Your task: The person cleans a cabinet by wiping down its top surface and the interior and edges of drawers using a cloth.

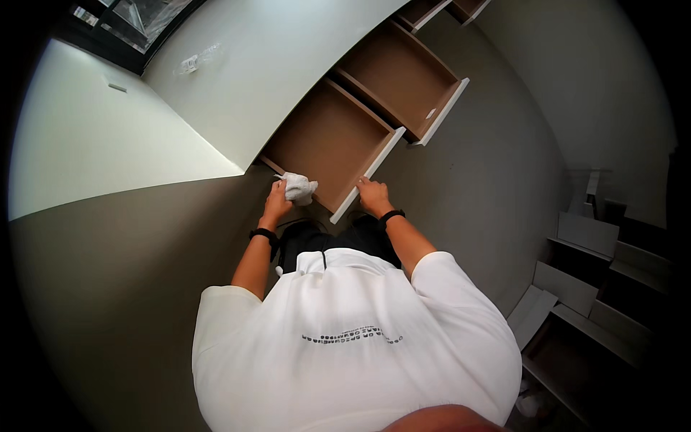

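Observation:
A crumpled white cloth [300,188] is bunched in my left hand [277,202], at the near side wall of an open drawer. That drawer [329,140] has a brown inside and a white front panel [372,170]; nothing lies in it. My right hand [372,193] grips the top edge of the front panel, the fingers bent over its inner side. Beyond it a second brown drawer [402,75] is pulled out too, with a small white label [430,114] near its front.
A white countertop [259,70] runs above the drawers, carrying a clear plastic bottle [198,58] on its side. More open drawers [424,11] stick out farther along. Behind at right stand grey cabinets with drawers pulled out [572,286]. A dark-framed window [129,27] is at upper left.

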Demonstrator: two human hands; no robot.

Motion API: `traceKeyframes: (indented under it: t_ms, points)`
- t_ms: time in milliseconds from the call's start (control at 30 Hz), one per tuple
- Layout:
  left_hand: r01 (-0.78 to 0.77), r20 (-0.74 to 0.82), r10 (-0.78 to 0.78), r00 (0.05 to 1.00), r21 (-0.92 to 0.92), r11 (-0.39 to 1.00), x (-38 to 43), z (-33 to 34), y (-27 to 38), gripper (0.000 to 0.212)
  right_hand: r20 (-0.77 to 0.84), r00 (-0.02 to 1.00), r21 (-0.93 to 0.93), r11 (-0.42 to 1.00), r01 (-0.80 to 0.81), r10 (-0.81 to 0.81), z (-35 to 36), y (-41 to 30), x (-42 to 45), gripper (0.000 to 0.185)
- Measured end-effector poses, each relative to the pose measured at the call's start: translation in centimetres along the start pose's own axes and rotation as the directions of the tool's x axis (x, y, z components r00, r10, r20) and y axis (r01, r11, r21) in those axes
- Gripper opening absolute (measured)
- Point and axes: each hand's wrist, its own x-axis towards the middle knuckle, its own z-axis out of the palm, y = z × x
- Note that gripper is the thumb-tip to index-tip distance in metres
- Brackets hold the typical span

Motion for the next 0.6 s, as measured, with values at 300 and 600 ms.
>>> traceKeyframes:
  t_ms: [300,600]
  points:
    - [0.018,0.255,0.044,0.966,-0.234,0.972,6.8,4.7,-4.7,0.061,-0.051,0.987,0.19,0.972,-0.141,0.153,3.5,1.4,-0.3,0.035]
    - [0.133,0.283,-0.138,0.949,0.04,0.99,7.0,-0.3,-2.6,0.06,-0.075,0.987,0.327,0.939,-0.111,0.143,3.0,0.8,-0.7,0.031]
